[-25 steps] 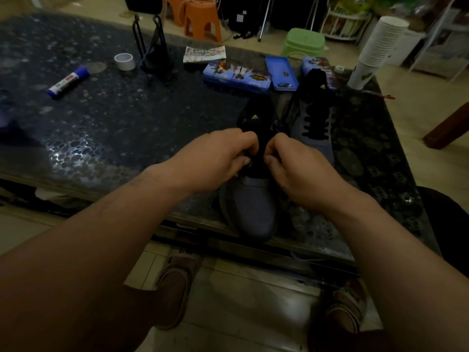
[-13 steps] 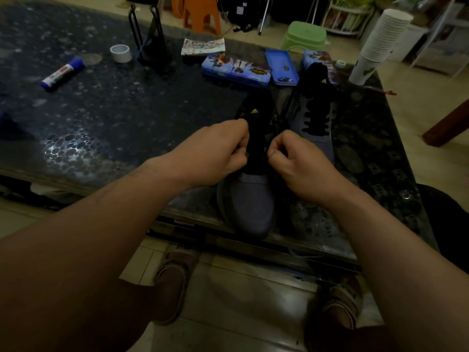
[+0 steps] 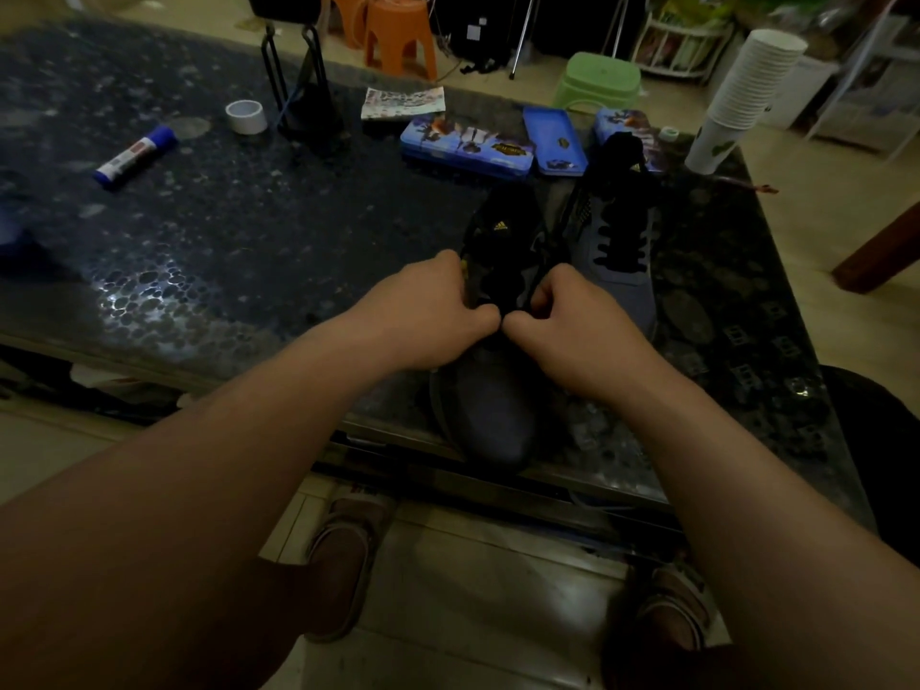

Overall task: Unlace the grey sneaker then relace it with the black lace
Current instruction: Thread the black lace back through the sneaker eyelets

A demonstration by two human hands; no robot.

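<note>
Two grey mesh sneakers sit on the dark pebble-patterned glass table (image 3: 249, 216). The near grey sneaker (image 3: 490, 415) stands at the table's front edge, toe toward the person. The second grey sneaker (image 3: 622, 271) is just beside it, fully laced in black. The left hand (image 3: 423, 316) and right hand (image 3: 572, 321) meet over the near one, each with fingers curled and pinching the black lace (image 3: 538, 277). Behind lie three blue printed tins (image 3: 465, 146). The middle tin (image 3: 552, 141) lies open with a small dark item inside. One stack of white paper cups (image 3: 747, 87) is nested together.

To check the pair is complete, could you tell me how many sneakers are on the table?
2: the near sneaker, under the left hand and right hand; the far sneaker, beside it, rightward.
</note>
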